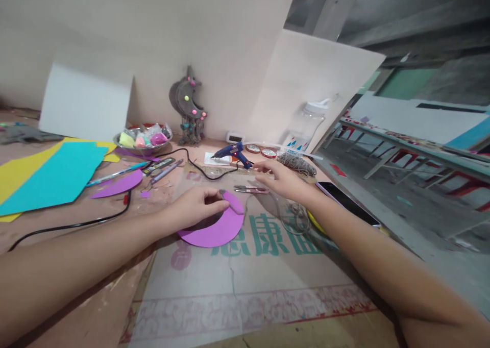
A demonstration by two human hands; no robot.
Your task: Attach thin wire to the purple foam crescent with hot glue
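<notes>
My left hand [197,207] rests on a purple foam crescent [218,230] lying on a cardboard sheet [245,281], fingers curled and pressing its upper tip. My right hand [281,179] reaches forward with fingers stretched out over a wooden ruler [218,171], close to the blue glue gun [234,153]. It holds nothing that I can see. Small thread snips [250,189] lie just left of that hand.
Teal [53,177] and yellow foam sheets lie at the left, with a purple offcut [117,185], pens and a black cable [76,224]. A bowl of coloured bits [143,139], a grey moon ornament [187,105], a plastic bottle [306,126] and twine [296,163] stand behind. The table edge runs along the right.
</notes>
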